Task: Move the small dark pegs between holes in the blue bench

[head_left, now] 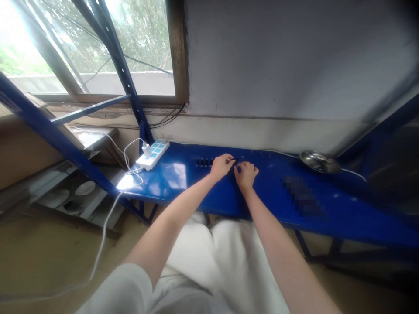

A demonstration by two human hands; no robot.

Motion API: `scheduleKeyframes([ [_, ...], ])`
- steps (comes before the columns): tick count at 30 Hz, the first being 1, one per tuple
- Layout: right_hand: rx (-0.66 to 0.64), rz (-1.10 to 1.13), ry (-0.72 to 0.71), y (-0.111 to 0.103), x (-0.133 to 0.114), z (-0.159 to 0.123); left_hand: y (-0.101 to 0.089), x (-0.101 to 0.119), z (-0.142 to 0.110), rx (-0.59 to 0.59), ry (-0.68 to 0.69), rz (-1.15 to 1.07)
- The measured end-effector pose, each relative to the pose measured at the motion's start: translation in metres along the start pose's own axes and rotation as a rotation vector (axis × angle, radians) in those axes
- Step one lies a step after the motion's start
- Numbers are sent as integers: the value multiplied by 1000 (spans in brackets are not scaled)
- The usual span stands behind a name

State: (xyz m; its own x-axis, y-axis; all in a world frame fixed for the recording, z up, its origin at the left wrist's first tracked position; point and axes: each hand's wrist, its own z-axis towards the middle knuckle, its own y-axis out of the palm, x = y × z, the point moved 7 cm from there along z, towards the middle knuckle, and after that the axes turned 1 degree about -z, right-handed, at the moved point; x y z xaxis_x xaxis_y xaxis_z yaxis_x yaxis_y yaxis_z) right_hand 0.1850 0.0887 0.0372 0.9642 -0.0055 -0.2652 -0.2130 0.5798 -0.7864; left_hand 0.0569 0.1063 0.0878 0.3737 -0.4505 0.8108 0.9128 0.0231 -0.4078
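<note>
Both of my hands rest on a blue metal shelf [183, 183] in front of me. My left hand [221, 165] has its fingers curled and pinched together on a small dark piece [236, 164] too small to name. My right hand [246, 173] is closed too, fingertips pressed at the same spot, touching the left hand. A row of several small dark pieces [204, 162] lies on the shelf just left of my left hand.
A white power strip [152, 154] with a plugged-in charger and white cable [104, 226] lies at the shelf's left end. A metal bowl [319, 162] sits at the right by the wall. Blue rack struts [49, 131] cross on the left; dishes lie on a low shelf [70, 196].
</note>
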Motion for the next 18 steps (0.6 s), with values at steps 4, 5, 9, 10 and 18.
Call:
scheduleKeyframes([
  [4, 26, -4, -24, -2, -3, -2, 4, 5, -5, -70, -7, 49],
  [5, 35, -4, -35, -2, -3, -3, 6, 5, -6, -90, -13, 70],
  [9, 85, 15, -90, -5, -6, -5, 12, -1, -9, -126, -84, 156],
  [10, 97, 21, -107, -5, -7, -5, 13, -3, -9, -124, -104, 167],
  [18, 102, -1, -158, -3, -8, -5, 18, -8, -9, -131, -142, 172],
])
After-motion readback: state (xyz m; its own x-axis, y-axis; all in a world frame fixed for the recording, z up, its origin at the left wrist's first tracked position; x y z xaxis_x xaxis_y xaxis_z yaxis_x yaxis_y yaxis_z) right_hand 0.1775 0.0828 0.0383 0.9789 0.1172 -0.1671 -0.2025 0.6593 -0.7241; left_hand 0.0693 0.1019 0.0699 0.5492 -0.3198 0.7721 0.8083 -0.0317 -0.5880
